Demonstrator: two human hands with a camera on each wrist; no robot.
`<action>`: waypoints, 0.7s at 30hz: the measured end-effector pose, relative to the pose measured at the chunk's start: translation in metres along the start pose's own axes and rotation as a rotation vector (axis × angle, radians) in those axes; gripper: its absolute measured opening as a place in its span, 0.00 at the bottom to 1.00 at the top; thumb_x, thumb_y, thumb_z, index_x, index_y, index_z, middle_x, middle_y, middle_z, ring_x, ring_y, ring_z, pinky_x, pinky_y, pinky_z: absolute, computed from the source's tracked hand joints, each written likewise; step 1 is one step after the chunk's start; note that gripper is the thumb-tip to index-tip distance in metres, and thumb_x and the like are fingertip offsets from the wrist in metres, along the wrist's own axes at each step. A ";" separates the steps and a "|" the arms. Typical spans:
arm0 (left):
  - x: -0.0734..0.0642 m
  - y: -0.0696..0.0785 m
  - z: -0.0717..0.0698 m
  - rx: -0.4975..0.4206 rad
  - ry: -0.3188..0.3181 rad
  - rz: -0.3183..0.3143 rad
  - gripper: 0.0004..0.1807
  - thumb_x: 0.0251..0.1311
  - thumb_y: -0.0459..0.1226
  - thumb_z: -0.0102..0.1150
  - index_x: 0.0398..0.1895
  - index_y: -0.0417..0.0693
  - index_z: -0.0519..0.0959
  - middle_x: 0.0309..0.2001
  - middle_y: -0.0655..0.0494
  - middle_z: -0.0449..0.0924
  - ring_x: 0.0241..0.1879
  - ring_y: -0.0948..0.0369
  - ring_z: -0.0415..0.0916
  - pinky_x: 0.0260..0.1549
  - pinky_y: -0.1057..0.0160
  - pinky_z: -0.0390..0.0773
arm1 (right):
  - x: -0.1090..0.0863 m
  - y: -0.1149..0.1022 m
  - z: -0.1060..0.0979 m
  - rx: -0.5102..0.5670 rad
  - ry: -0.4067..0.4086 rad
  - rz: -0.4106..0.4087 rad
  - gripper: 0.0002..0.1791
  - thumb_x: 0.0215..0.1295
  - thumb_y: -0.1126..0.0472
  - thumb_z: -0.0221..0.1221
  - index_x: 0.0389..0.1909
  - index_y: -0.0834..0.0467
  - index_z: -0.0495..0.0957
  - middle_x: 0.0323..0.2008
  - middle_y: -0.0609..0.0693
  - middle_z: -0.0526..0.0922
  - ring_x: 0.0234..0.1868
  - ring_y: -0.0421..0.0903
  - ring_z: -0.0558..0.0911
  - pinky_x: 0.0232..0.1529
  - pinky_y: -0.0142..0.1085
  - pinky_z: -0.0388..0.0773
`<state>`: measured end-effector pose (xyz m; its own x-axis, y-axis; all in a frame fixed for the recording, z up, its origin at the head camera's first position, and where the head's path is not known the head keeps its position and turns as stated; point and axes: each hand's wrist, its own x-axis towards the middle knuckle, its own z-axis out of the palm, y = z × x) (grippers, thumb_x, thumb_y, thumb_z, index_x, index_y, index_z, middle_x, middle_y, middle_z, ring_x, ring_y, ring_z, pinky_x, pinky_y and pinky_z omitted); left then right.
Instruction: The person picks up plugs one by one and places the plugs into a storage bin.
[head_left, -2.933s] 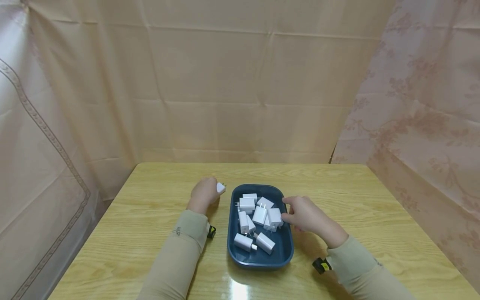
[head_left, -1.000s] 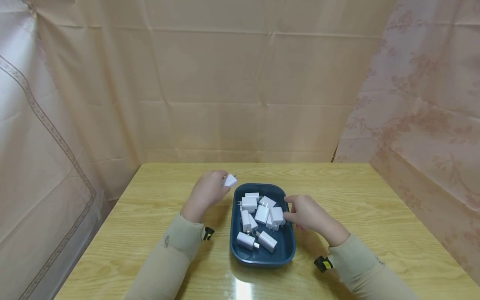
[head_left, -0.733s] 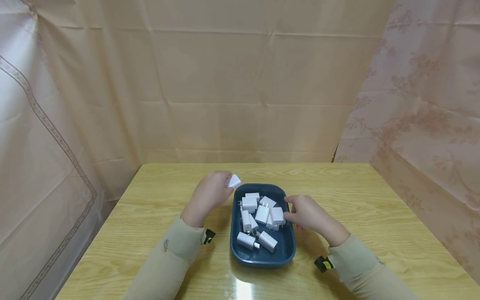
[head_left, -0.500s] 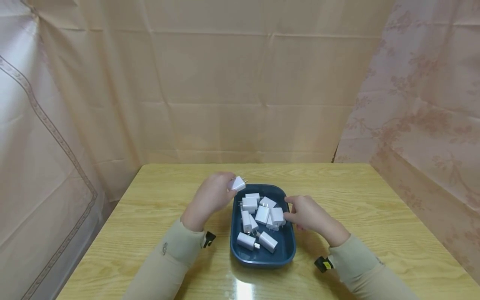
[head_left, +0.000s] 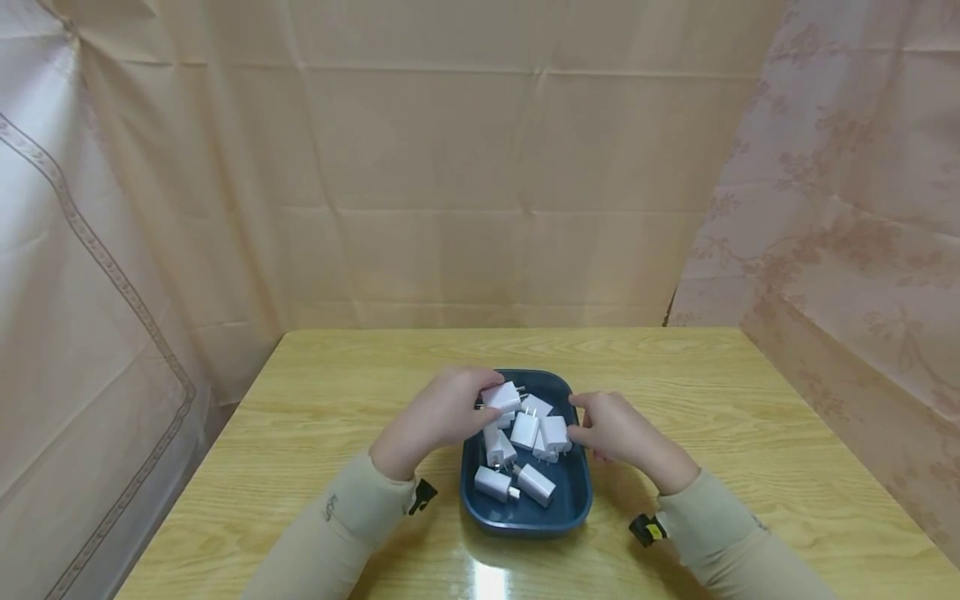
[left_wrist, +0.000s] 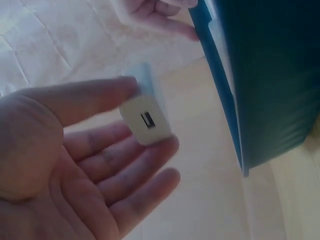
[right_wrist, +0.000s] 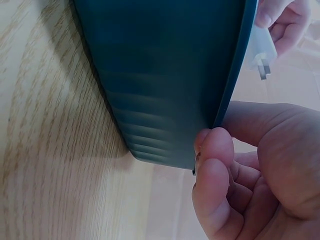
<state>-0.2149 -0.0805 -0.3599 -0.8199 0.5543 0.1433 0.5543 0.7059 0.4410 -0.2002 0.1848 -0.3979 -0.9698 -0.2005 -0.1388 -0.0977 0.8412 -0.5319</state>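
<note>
My left hand (head_left: 442,412) pinches a white USB wall charger (head_left: 501,397) between thumb and fingers, over the far left part of a dark blue plastic tub (head_left: 525,528). In the left wrist view the charger's USB port face (left_wrist: 146,121) points back at the camera. Its metal prongs (right_wrist: 264,73) show beyond the tub rim in the right wrist view. My right hand (head_left: 611,425) grips the tub's right rim, thumb on the inside and curled fingers outside against the wall. Several white chargers (head_left: 535,485) lie loose in the tub, some overlapping; the left hand partly hides those at the far left.
The tub stands on a light wooden table (head_left: 360,367). Beige cloth (head_left: 420,192) hangs behind the table's far edge. Patterned cloth (head_left: 847,250) hangs on the right, and pale cloth with a braided stripe (head_left: 82,333) on the left.
My left hand has carried the charger from the table left of the tub, up past the rim, then right and down over the tub's far left part. The right hand keeps its grip.
</note>
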 end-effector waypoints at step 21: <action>-0.017 0.022 0.012 0.079 -0.239 0.242 0.21 0.64 0.40 0.69 0.60 0.50 0.83 0.55 0.59 0.83 0.46 0.69 0.77 0.48 0.68 0.77 | 0.002 0.002 0.000 0.012 -0.006 -0.019 0.31 0.66 0.63 0.65 0.68 0.67 0.72 0.19 0.51 0.78 0.13 0.46 0.76 0.16 0.35 0.71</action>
<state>-0.1872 -0.0691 -0.3637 -0.6119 0.7907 0.0197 0.7454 0.5682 0.3487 -0.2022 0.1863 -0.3995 -0.9664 -0.2196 -0.1339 -0.1135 0.8311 -0.5445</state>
